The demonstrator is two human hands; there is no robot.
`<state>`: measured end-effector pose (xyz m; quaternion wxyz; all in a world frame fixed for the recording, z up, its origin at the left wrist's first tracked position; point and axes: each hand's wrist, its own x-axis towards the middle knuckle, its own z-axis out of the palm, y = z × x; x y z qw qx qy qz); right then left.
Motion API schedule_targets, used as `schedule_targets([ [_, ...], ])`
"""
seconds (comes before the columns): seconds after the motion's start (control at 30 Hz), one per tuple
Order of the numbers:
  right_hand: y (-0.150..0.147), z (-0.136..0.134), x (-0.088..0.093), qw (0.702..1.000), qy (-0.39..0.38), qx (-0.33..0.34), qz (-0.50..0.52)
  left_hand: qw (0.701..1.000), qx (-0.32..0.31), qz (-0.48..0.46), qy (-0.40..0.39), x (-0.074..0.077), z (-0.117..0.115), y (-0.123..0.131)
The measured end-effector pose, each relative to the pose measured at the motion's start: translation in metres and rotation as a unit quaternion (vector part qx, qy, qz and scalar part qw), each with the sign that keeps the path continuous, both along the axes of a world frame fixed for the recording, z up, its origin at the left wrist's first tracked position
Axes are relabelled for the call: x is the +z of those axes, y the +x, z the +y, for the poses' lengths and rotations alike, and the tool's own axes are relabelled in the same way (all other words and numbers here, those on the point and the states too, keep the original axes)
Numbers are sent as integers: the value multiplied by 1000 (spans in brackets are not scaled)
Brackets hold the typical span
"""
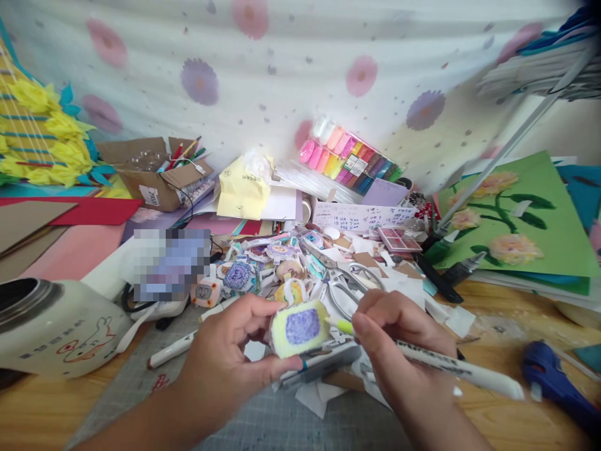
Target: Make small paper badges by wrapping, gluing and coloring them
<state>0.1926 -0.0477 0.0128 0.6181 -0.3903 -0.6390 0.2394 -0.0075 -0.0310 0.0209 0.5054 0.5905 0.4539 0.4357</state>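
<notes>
Between the thumb and fingers of my left hand [230,357] is a small rounded piece [277,335], pale yellow with a purple rectangle coloured in its middle. My right hand [399,351] grips a white marker [469,376] with a yellow-green tip end. That tip touches or nearly touches the right edge of the yellow piece; I cannot tell which. Behind both hands lies a heap of small coloured pieces, among them a purple one [241,274] and an orange-spotted one [206,292]. A pair of scissors [345,279] rests on the heap.
A white bottle [61,332] lies at the left, near another marker [171,351]. A blue glue gun [558,382] is at the right. Paper scraps cover the cutting mat [136,401] behind my hands. A cardboard box [162,188] and a tray of coloured clay [350,153] stand at the back.
</notes>
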Motion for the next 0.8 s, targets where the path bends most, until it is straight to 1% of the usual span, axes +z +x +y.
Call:
schedule_targets([
  [0.13, 0, -4, 3, 1000, 4, -11, -25, 999, 11, -24, -19, 0, -1, 0],
  [0.23, -4, -6, 10, 999, -3, 3, -47, 999, 27, -28, -29, -2, -1, 0],
  [0.33, -7, -7, 15, 998, 35, 11, -54, 999, 31, -31, -31, -1, -1, -1],
  [0.43, -6, -7, 12, 998, 36, 5, -41, 998, 43, -37, -38, 2, -2, 1],
  [0.57, -7, -8, 9, 1000, 26, -13, -7, 992, 98, -59, -60, 6, -7, 6],
  [0.63, -10, -9, 13, 999, 41, -19, -15, 989, 113, -78, -60, 7, -9, 9],
  [0.73, -15, -10, 19, 995, 73, -12, -59, 988, 116, -89, -54, 6, -10, 11],
  [0.8, -16, -10, 20, 995, 83, -17, -60, 988, 114, -94, -52, 5, -10, 11],
])
